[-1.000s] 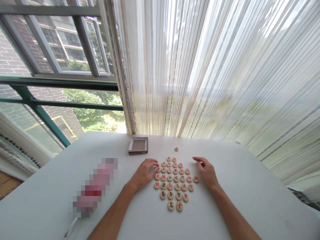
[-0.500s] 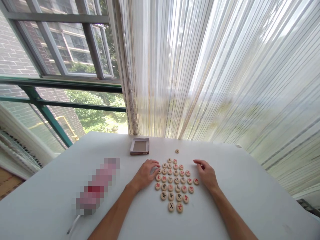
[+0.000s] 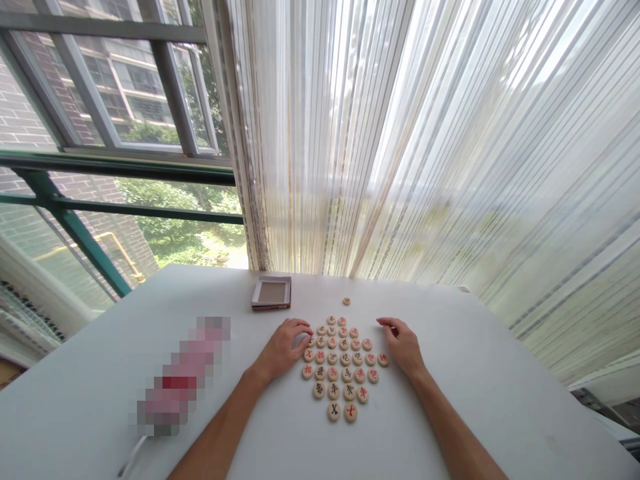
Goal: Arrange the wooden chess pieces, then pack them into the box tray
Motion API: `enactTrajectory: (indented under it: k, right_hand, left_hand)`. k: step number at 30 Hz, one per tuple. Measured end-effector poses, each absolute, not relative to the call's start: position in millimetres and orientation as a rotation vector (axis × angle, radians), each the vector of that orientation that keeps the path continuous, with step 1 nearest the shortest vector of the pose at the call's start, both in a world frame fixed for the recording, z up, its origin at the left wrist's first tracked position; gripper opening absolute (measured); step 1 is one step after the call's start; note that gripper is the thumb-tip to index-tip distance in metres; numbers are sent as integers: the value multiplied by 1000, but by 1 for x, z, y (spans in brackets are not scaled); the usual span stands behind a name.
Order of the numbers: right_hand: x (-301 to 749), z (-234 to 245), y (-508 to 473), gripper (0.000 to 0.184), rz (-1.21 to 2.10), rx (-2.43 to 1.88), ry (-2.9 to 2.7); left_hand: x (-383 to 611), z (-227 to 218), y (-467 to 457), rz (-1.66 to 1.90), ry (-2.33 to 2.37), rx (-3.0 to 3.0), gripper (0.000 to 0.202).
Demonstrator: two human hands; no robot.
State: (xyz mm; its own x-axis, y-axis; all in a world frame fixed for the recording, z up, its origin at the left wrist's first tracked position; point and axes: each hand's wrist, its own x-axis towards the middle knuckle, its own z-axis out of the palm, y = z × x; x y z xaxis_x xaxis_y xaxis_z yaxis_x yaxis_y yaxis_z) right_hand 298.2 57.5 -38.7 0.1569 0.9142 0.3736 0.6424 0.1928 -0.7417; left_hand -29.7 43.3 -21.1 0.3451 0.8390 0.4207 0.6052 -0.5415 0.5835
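Round wooden Chinese chess pieces (image 3: 333, 358) with red and black characters lie flat in a diamond-like cluster of rows on the white table. My left hand (image 3: 286, 347) rests at the cluster's left edge, thumb and fingers apart. Its thumb tip partly covers the piece at the end of one row; whether it touches that piece I cannot tell. On the other side, my right hand (image 3: 400, 340) lies just beyond the rightmost piece (image 3: 383, 359), its fingers loosely bent, nothing in them. A single piece (image 3: 347, 301) sits apart, behind the cluster.
A shallow open box (image 3: 271, 293) stands at the back of the white table (image 3: 450, 347). To the left lies a pixelated pinkish object (image 3: 183, 373) with a pale cord. Behind the table hang sheer striped curtains (image 3: 320, 167), beside an open window with a green rail (image 3: 150, 210).
The view has shifted slightly, so the table and everything on it appear a little farther left. Both hands and the pieces keep their places relative to one another.
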Motion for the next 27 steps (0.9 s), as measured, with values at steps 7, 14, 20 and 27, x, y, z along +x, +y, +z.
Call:
enactTrajectory:
  k: [7, 14, 20, 27]
  right_hand:
    - [299, -39, 57, 30, 371, -1527, -1569]
    - [298, -41, 58, 29, 370, -1513, -1586]
    - [296, -39, 57, 28, 358, -1469, -1607]
    - [298, -37, 55, 28, 345, -1439, -1598]
  left_hand:
    - [-30, -25, 47, 1035, 1276, 2243, 21]
    - [-23, -19, 56, 1048, 1346, 2174, 28]
    - [16, 2, 109, 899, 1292, 2265, 30]
    - [78, 2, 169, 698, 1291, 2407, 35]
